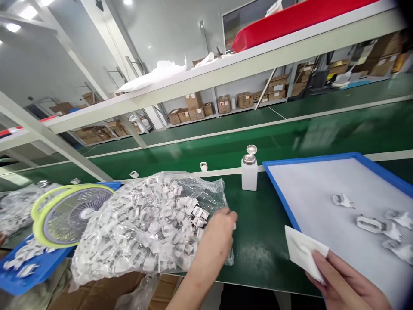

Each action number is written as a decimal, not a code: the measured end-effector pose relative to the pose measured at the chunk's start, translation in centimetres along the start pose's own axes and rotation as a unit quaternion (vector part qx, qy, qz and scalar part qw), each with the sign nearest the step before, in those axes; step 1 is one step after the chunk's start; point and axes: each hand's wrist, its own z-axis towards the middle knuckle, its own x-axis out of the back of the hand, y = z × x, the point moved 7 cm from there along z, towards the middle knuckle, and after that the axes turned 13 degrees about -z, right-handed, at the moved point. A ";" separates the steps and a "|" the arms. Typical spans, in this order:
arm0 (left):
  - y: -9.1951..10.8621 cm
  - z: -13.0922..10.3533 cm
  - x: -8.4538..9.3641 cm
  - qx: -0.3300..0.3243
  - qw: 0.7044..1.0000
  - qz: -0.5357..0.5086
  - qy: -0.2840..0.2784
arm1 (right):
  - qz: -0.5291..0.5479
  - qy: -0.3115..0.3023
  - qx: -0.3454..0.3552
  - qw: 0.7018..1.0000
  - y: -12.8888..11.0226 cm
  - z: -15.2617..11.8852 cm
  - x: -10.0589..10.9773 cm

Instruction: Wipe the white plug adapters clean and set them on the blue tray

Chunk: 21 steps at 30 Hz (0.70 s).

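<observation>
My left hand (220,234) is closed at the right edge of a clear plastic bag (213,189). A sliver of a small white part shows beside its fingers; most of it is hidden. Many white plastic pieces (155,224) fill the bag, a few with dark insides near my wrist. At the lower right, my right hand (342,280) pinches a folded white wipe (305,249) between thumb and fingers. It is over the near left side of a blue-rimmed tray (279,189), whose pale lining bears several white plastic parts (369,224).
A white pump bottle (249,176) stands between bag and tray. On the left are a lime-rimmed fan (77,213) and a blue tray (48,267) of white parts. Small white pieces (203,166) sit along the conveyor edge. A shelf beam (193,88) crosses above, with a red bin (290,26).
</observation>
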 end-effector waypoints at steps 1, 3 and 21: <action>1.5 0.2 -0.8 -0.037 0.999 -0.002 -0.028 | -0.006 -0.007 -0.023 1.000 -0.2 -0.2 -0.4; 4.0 0.6 -2.8 -0.110 0.990 -0.005 -0.088 | -0.023 -0.032 -0.063 0.997 -0.8 -0.8 -1.2; 1.4 -0.5 -8.9 0.029 0.957 -0.276 0.084 | -0.281 -0.004 0.164 0.946 -4.3 -3.1 -3.1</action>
